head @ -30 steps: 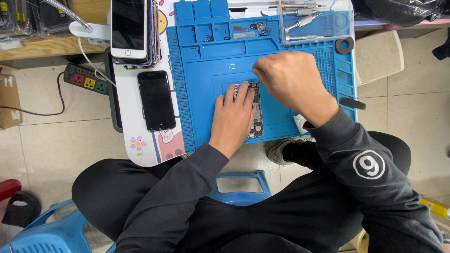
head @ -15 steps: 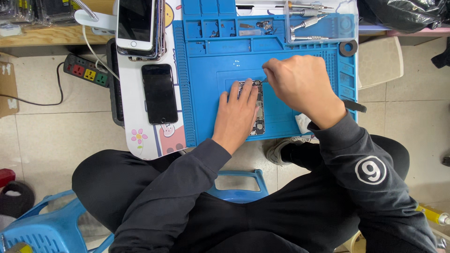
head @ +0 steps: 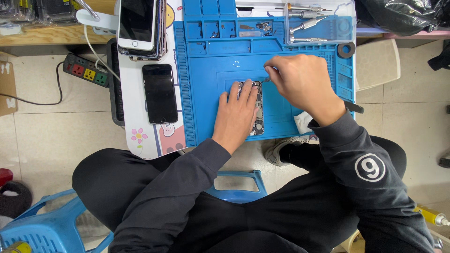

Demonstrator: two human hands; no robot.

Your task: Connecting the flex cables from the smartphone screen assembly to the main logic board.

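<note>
Your left hand [head: 236,115] lies flat, fingers spread, pressing the opened phone [head: 257,110] onto the blue mat [head: 206,103] on the tabletop. Your right hand [head: 302,84] pinches a thin metal tool [head: 267,78], its tip at the phone's top edge.

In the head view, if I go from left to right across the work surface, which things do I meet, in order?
Power strip → black phone lying face up → left hand resting on the opened phone → right hand holding a thin metal tool → roll of tape.
</note>
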